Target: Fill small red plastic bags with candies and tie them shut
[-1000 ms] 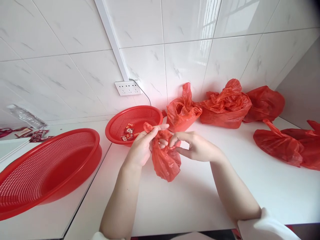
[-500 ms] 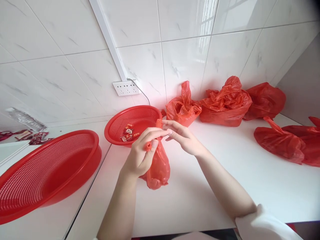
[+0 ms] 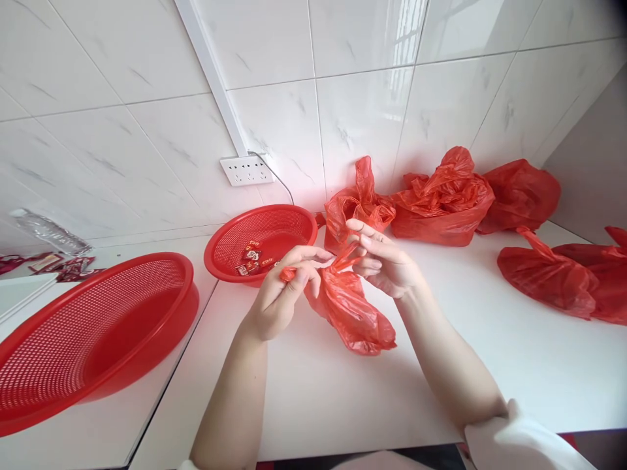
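Between my hands hangs a small red plastic bag [image 3: 355,313], its neck twisted and its lower part bulging to the right above the white table. My left hand [image 3: 284,294] grips one end of the bag's top, and a rolled red tip pokes out by the thumb. Thumb and fingers of my right hand [image 3: 385,261] pinch the other end of the neck. The contents do not show through the plastic. Behind my left hand sits a round red basket [image 3: 220,254] with several small wrapped packets [image 3: 252,256] in it.
A larger red mesh basket [image 3: 183,281] stands at the left. Behind it lie a clear plastic bottle [image 3: 51,232] and dark red packets [image 3: 76,267]. Along the tiled wall are red bags [image 3: 360,205], [image 3: 443,209]; another red bag [image 3: 548,274] lies at the right. A socket panel [image 3: 247,171] is on the wall.
My right hand has moved slightly right and now pinches the bag's neck, pulling it sideways. The bag's body has swung from hanging straight down to slanting right. My left hand keeps its grip.
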`<state>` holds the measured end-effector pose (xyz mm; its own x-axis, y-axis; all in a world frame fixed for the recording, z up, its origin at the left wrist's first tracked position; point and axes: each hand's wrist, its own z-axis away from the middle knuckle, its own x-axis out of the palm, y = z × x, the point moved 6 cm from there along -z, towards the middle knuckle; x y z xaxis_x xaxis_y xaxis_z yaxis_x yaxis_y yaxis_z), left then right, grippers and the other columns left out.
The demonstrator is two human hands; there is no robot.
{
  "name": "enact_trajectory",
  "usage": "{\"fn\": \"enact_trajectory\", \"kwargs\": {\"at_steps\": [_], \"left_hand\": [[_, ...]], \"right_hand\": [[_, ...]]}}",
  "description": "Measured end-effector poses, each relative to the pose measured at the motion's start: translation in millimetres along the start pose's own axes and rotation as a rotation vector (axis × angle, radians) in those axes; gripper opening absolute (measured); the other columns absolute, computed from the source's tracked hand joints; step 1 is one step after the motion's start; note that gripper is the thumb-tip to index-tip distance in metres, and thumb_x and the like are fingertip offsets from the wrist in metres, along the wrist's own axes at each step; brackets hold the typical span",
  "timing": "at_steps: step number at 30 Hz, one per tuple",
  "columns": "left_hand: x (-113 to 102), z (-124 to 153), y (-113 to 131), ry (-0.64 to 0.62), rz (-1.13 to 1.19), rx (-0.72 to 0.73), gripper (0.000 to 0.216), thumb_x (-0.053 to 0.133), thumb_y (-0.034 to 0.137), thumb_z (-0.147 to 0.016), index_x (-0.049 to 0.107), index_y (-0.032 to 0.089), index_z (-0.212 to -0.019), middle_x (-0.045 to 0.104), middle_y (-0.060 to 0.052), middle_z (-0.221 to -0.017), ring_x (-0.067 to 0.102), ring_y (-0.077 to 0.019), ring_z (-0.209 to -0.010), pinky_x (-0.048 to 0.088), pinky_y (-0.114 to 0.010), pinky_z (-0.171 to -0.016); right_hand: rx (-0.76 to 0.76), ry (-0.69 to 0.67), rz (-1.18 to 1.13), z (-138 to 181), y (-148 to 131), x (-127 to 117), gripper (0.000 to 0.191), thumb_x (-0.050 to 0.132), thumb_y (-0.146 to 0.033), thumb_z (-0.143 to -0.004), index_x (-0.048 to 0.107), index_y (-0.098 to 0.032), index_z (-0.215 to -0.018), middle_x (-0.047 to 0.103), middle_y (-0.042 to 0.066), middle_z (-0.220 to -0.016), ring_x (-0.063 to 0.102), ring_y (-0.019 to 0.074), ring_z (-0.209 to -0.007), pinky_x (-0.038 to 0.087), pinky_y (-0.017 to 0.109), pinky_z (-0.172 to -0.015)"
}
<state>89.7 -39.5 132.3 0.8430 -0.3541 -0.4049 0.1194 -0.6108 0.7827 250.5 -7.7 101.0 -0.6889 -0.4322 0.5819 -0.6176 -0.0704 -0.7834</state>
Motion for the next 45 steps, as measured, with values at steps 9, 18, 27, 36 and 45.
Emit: {"fn": "enact_trajectory", "kwargs": {"at_steps": [9, 18, 27, 36, 45], "left_hand": [[-34.7, 7.4, 10.3, 0.113, -0.236, 0.029, 0.048, 0.04, 0.035, -0.098, 0.043, 0.021, -0.052, 0.069, -0.01, -0.117, 0.046, -0.0281, -0.13, 0.035, -0.046, -0.11], [-64.6, 13.8, 0.5, 0.147, -0.344, -0.091, 0.049, 0.039, 0.039, -0.098, 0.052, 0.022, -0.055, 0.068, -0.004, -0.125, 0.039, -0.0258, -0.139, 0.01, -0.048, -0.122], [-29.4, 6.1, -51.8, -0.219, -0.421, -0.554, 0.042, 0.043, 0.052, -0.093, 0.073, 0.025, -0.08, 0.068, -0.003, -0.121, 0.056, -0.0282, -0.123, 0.046, -0.04, -0.101], [-38.6, 1.3, -32.4, -0.021, -0.608, -0.406, 0.034, 0.05, 0.052, -0.09, 0.066, 0.03, -0.111, 0.046, -0.006, -0.149, 0.04, -0.0314, -0.137, 0.049, -0.045, -0.096], [-42.4, 4.6, -41.7, -0.06, -0.652, -0.464, 0.034, 0.048, 0.054, -0.091, 0.065, 0.033, -0.112, 0.049, -0.004, -0.147, 0.044, -0.0327, -0.134, 0.044, -0.05, -0.101]], "right_hand": [[-0.089, 0.236, 0.291, 10.2, -29.9, -23.9, 0.039, 0.058, -0.057, -0.085, 0.062, -0.021, -0.102, 0.042, -0.007, -0.049, 0.021, 0.0053, -0.039, 0.011, 0.021, -0.039], [-0.479, 0.695, 0.722, 37.5, -83.7, -63.7, 0.037, 0.056, -0.055, -0.088, 0.068, -0.022, -0.097, 0.036, -0.007, -0.046, 0.026, 0.0083, -0.039, 0.018, 0.023, -0.04], [-0.253, 0.558, 1.342, 32.2, -70.9, -48.8, 0.034, 0.054, -0.053, -0.09, 0.068, -0.021, -0.087, 0.057, -0.001, -0.056, 0.055, 0.0156, -0.053, 0.042, 0.028, -0.053], [0.052, 0.006, 1.662, -5.7, 67.5, -17.1, 0.078, 0.078, -0.054, -0.063, 0.054, -0.02, -0.129, 0.054, 0.017, -0.138, 0.041, 0.0413, -0.132, 0.021, 0.061, -0.112], [0.223, -0.019, 1.562, 61.8, 28.2, -74.8, 0.01, 0.055, -0.015, -0.077, 0.057, -0.024, -0.074, 0.059, -0.001, -0.069, 0.049, 0.014, -0.06, 0.033, 0.025, -0.054]]}}
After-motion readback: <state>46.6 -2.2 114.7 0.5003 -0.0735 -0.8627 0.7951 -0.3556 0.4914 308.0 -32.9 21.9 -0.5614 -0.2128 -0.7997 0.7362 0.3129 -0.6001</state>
